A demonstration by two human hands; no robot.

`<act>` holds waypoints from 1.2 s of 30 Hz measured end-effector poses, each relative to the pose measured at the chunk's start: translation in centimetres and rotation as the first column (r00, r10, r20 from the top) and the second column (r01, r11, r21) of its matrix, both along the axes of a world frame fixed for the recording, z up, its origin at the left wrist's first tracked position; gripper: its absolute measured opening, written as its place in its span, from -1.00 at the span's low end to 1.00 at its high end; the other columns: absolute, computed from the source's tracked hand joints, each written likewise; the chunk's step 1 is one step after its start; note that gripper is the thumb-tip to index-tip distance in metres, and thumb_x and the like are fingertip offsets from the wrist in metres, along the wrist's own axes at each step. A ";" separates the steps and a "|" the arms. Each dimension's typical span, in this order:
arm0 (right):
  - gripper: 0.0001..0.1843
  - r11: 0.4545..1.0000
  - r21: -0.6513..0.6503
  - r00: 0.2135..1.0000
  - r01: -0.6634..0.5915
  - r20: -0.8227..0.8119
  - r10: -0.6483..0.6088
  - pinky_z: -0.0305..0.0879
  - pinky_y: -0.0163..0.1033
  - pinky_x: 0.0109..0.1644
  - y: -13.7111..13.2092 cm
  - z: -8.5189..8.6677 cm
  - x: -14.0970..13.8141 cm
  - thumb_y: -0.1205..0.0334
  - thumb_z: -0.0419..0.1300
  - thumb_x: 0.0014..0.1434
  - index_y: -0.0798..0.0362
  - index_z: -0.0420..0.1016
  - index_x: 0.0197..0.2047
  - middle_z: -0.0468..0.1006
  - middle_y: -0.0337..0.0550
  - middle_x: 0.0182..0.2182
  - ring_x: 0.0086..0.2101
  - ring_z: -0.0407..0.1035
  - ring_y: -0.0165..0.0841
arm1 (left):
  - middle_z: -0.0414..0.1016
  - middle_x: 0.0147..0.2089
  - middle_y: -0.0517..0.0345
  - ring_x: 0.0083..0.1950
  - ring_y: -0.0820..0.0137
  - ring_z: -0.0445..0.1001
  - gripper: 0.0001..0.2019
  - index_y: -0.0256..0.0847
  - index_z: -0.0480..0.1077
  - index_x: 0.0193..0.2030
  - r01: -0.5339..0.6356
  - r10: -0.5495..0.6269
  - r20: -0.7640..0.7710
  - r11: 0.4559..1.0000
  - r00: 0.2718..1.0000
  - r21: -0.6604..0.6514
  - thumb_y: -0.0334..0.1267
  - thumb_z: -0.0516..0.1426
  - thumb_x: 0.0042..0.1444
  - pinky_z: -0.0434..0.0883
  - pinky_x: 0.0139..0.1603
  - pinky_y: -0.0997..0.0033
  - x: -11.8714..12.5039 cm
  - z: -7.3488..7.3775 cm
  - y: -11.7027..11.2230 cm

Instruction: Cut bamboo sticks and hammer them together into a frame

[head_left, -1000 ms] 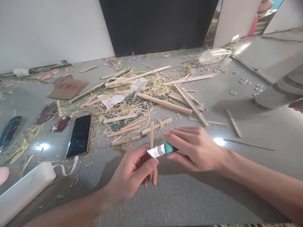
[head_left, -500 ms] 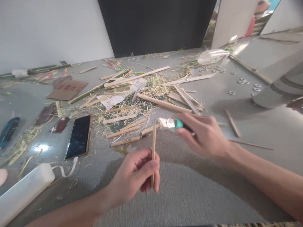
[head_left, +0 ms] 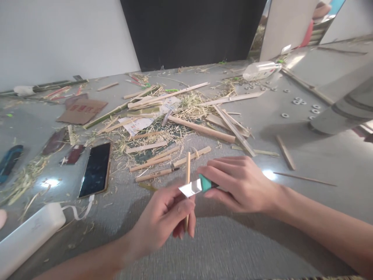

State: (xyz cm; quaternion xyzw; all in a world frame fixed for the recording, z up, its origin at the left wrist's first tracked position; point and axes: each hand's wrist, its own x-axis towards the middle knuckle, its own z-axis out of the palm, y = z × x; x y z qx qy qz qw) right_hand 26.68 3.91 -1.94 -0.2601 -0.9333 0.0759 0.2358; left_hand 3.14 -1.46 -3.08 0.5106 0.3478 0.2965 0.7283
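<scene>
We find the left hand (head_left: pixel 163 219) pinching a thin wooden strip (head_left: pixel 188 167) upright between thumb and fingers, above the near part of the table (head_left: pixel 227 245). The right hand (head_left: pixel 239 184) is wrapped round a knife (head_left: pixel 205 182), whose broad blade (head_left: pixel 190 188) crosses the strip just above the left thumb. Whether the edge bites into the wood, we cannot tell.

In our judgement the chief hazard is a cut to the left thumb or index finger: the blade tip lies very near both, and a slip under pressure would suffice. The strip, narrow and with no visible support beyond the fingers, could also twist or split.

We count two hands, one knife and one strip held. On the table we count one hammer (head_left: pixel 201 128), one phone (head_left: pixel 95 169), one white power bank (head_left: pixel 32 237), one clear bottle (head_left: pixel 260 70), one cardboard piece with red print (head_left: pixel 83 111) and at least seven pale rings (head_left: pixel 284 115); those behind are too small to number reliably. The shavings (head_left: pixel 194 107) defy counting.
</scene>
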 end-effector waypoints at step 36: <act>-0.66 0.868 0.081 0.870 0.490 0.006 -0.492 -0.06 -0.23 -0.48 2.4 0.5 2.3 0.01 -0.04 0.47 0.04 0.38 -0.20 0.43 -0.20 -0.47 -0.55 0.14 -0.41 | 0.50 -0.48 0.17 -0.55 0.57 0.32 -0.68 -0.23 0.32 -0.21 -0.022 0.024 0.029 0.996 0.999 -0.082 0.00 0.08 0.42 0.29 -0.52 0.61 0.1 -0.2 -0.2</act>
